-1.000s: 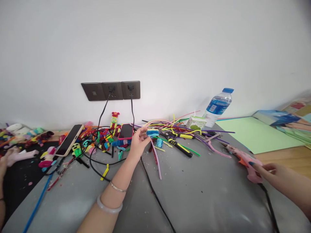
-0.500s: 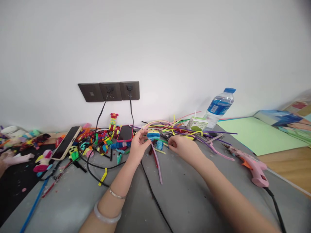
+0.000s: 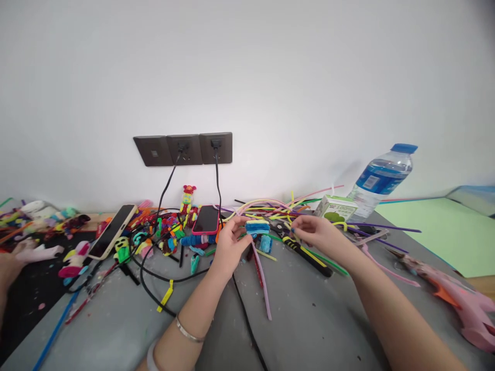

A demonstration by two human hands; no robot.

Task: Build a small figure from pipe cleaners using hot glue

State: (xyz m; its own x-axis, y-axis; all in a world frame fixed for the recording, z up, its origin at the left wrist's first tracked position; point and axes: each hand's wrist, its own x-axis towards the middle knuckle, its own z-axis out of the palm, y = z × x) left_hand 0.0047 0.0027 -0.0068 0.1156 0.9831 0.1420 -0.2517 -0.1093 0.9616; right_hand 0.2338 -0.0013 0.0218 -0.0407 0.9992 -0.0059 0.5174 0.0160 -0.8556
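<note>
My left hand (image 3: 231, 246) pinches a small blue coil of pipe cleaner (image 3: 257, 227) just above the grey table (image 3: 309, 330); a pink pipe cleaner tail (image 3: 264, 281) trails from it toward me. My right hand (image 3: 315, 233) hovers a little to the right of the coil, fingers curled over the black and yellow pliers (image 3: 305, 252) and loose pipe cleaners (image 3: 270, 208). What the right fingers hold, if anything, is hidden.
A pink glue gun (image 3: 460, 301) lies at the right. A water bottle (image 3: 381, 178), a small green carton (image 3: 335, 208), two phones (image 3: 206, 219) (image 3: 112, 232) on black cables, a wall socket strip (image 3: 183, 149), toy pieces (image 3: 162, 232) and green paper (image 3: 444, 229) surround the work. Another person's hand (image 3: 7, 268) shows at far left.
My right hand left the glue gun on the table and came across to the pipe cleaners beside the blue coil. The view has shifted slightly left.
</note>
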